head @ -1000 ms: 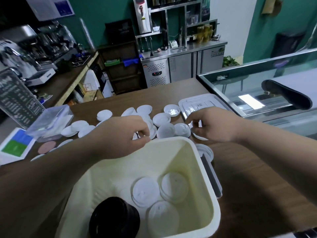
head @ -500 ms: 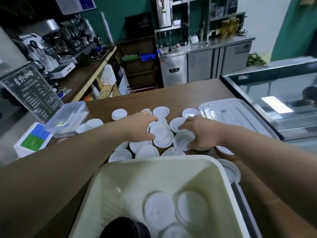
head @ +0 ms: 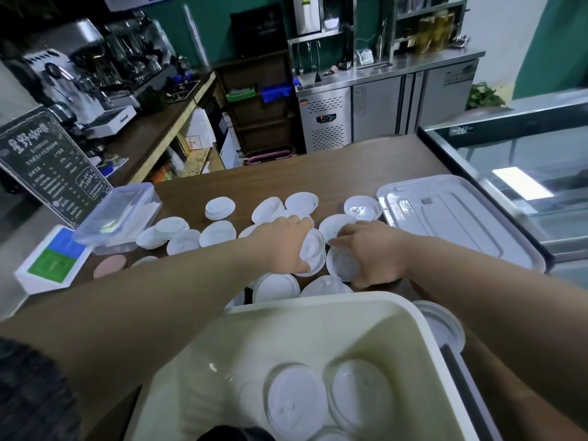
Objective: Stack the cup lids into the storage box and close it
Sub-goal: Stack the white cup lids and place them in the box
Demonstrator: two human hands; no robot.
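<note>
Several white cup lids (head: 219,207) lie scattered on the brown counter beyond the cream storage box (head: 375,303), which stands open close to me with a few lids (head: 297,401) on its bottom. My left hand (head: 283,245) grips a small stack of lids (head: 313,249), thumb under it and fingers over its top. My right hand (head: 374,253) holds another lid (head: 342,262) just right of that stack, fingers curled round its edge. The box's flat grey-white cover (head: 451,218) lies on the counter to the right.
A clear plastic container (head: 117,214) and a chalkboard menu sign (head: 51,167) stand at the left, with a blue-green card (head: 54,259) and a pink disc (head: 109,265) near them. A glass display case (head: 525,173) borders the counter's right side. A dark object (head: 235,434) shows at the box's near edge.
Both hands moved from the lids near the box's rim farther out over the pile and drew together. The view tilted and shifted closer; each hand now holds lids.
</note>
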